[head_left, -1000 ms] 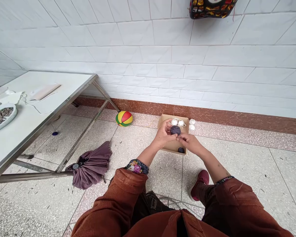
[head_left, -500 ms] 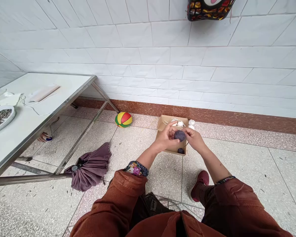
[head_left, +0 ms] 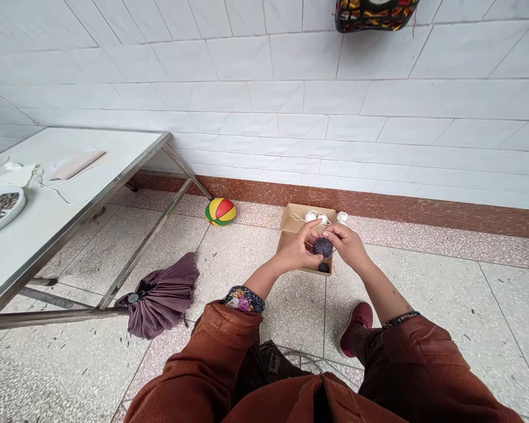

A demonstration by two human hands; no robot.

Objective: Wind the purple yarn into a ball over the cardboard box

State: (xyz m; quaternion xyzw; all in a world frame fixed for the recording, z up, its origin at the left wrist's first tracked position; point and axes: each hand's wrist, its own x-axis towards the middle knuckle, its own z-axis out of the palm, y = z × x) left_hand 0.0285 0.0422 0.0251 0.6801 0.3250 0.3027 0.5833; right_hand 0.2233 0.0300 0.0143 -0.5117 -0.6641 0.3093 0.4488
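A dark grey-purple ball of yarn (head_left: 322, 247) rests in my left hand (head_left: 296, 251), whose fingers and thumb curl round its left side. My right hand (head_left: 346, 244) is at the ball's upper right, thumb and fingers pinched together, apparently on the yarn's strand; the strand itself is too thin to make out well. Below both hands an open cardboard box (head_left: 291, 218) stands on the floor. In it lie white yarn balls (head_left: 311, 215) at the back and a small dark ball (head_left: 323, 267) at the front. Another white yarn ball (head_left: 342, 217) sits just right of the box.
At left stands a white table (head_left: 114, 141) with metal legs, bearing a dish (head_left: 20, 207) and a flat pinkish item (head_left: 78, 164). A coloured ball (head_left: 220, 211) and a purple cloth bag (head_left: 163, 299) lie on the floor. A patterned bag (head_left: 374, 17) hangs on the tiled wall.
My right hand has shifted slightly left over the top of the yarn ball, and the ball has turned a little. A hand seen beneath the table at left is gone from view.
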